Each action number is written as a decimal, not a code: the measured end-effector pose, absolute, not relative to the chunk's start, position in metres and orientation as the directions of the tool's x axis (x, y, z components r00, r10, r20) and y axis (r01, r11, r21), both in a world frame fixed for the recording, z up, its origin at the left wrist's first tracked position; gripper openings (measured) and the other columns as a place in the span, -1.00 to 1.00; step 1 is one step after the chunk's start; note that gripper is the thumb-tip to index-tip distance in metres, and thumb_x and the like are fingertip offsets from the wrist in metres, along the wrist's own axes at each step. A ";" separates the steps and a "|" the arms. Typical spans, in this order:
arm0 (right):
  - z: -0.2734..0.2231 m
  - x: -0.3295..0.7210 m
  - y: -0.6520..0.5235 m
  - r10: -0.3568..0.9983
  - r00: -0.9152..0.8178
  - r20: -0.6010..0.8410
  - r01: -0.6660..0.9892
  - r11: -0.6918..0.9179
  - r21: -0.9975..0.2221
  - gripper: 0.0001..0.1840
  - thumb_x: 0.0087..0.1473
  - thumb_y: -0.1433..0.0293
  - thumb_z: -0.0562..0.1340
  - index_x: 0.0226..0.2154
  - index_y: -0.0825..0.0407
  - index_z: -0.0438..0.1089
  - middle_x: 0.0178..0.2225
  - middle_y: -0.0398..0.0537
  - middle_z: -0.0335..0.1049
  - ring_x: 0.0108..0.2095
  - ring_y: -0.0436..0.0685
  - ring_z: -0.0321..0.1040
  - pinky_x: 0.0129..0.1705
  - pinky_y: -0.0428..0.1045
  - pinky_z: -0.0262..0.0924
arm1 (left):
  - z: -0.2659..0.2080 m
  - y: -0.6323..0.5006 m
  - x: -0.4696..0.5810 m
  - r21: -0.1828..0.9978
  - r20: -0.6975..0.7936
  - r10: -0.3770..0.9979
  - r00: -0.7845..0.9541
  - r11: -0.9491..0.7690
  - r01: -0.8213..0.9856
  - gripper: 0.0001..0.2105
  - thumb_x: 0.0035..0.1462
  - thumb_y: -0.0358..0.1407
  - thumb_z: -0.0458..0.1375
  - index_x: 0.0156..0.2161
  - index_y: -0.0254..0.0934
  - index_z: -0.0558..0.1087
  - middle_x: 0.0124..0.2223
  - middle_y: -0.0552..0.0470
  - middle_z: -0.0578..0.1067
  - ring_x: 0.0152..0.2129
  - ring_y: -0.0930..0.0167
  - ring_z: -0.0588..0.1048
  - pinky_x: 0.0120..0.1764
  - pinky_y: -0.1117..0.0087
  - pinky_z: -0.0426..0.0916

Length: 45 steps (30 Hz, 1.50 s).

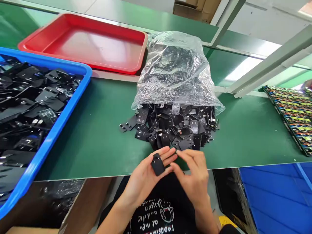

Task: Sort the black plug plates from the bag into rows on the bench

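Step in hand appears to be visual inspection: 1 black plate (158, 164) lies on the near side of the clear bag (179, 70). Left hand (147, 177): fingers extended, plate resting on the palm. Right hand (195, 175): fingers loosely bent, nothing visibly grasped — the next move probably calls for a light edge pinch. Plate: flat, matte, round-cornered; bag: glossy, crinkled film.

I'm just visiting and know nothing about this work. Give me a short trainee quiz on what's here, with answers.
1. Which hand holds the black pronged piece?
2. True or false: loose black pieces lie on the green tabletop at the mouth of the clear plastic bag.
3. What colour is the tray just beyond the blue bin? A) yellow B) red C) white

Key: 1. The left hand. 2. True. 3. B.
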State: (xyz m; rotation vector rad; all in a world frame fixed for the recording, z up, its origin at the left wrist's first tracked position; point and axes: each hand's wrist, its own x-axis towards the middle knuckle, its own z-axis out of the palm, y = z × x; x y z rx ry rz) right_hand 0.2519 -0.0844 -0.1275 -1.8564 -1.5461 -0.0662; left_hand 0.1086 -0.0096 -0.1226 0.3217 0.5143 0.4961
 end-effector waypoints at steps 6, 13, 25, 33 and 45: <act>-0.141 0.287 -0.068 0.893 0.231 0.385 0.971 -0.186 -0.152 -0.75 0.21 0.29 0.22 -0.10 0.07 0.41 0.05 0.17 0.30 0.02 0.34 0.15 -0.01 0.22 0.12 | -0.113 0.030 0.095 0.385 -0.275 0.513 0.813 0.834 -0.396 -0.53 0.33 -0.12 -0.10 0.12 -0.41 0.42 0.23 -0.25 0.34 0.21 0.08 0.27 0.20 0.06 0.15; -0.139 0.289 -0.061 0.917 0.182 0.356 0.983 -0.165 -0.077 -0.77 0.22 0.26 0.18 -0.17 0.03 0.45 0.04 0.15 0.30 0.01 0.35 0.12 -0.07 0.20 0.04 | -0.111 0.054 0.100 0.333 -0.146 0.450 0.881 0.861 -0.385 -0.52 0.21 -0.27 -0.12 0.10 -0.53 0.40 0.23 -0.33 0.32 0.23 0.02 0.22 0.22 -0.02 0.07; -0.140 0.292 -0.055 0.916 0.199 0.349 0.977 -0.157 -0.146 -0.78 0.17 0.26 0.23 -0.19 0.03 0.47 0.02 0.11 0.34 0.02 0.35 0.11 -0.03 0.24 0.00 | -0.094 0.048 0.096 0.512 -0.139 0.459 0.878 0.792 -0.333 -0.60 0.37 -0.25 -0.15 0.19 -0.25 0.34 0.26 -0.14 0.31 0.21 0.08 0.27 0.04 0.07 0.36; -0.131 0.297 -0.038 0.813 0.331 0.479 0.880 -0.082 -0.468 -0.75 0.13 0.19 0.25 -0.21 0.00 0.43 -0.17 0.02 0.46 -0.07 0.26 0.28 0.02 0.21 0.08 | -0.103 0.038 0.104 0.622 -0.198 0.647 0.737 0.664 -0.416 -0.53 0.35 -0.07 -0.07 0.33 0.04 0.08 0.25 -0.10 0.34 0.07 0.13 0.44 0.06 0.00 0.34; -0.114 0.246 -0.031 0.795 0.589 0.141 0.154 0.062 -0.986 -0.68 0.19 0.29 0.20 -0.01 -0.01 0.35 -0.25 -0.07 0.46 -0.33 0.04 0.44 -0.26 -0.02 0.40 | -0.112 0.026 0.109 0.372 -0.233 0.588 0.775 0.790 -0.487 -0.66 0.20 -0.43 -0.01 0.03 -0.44 0.48 0.12 -0.20 0.47 0.14 0.19 0.37 0.25 0.12 0.10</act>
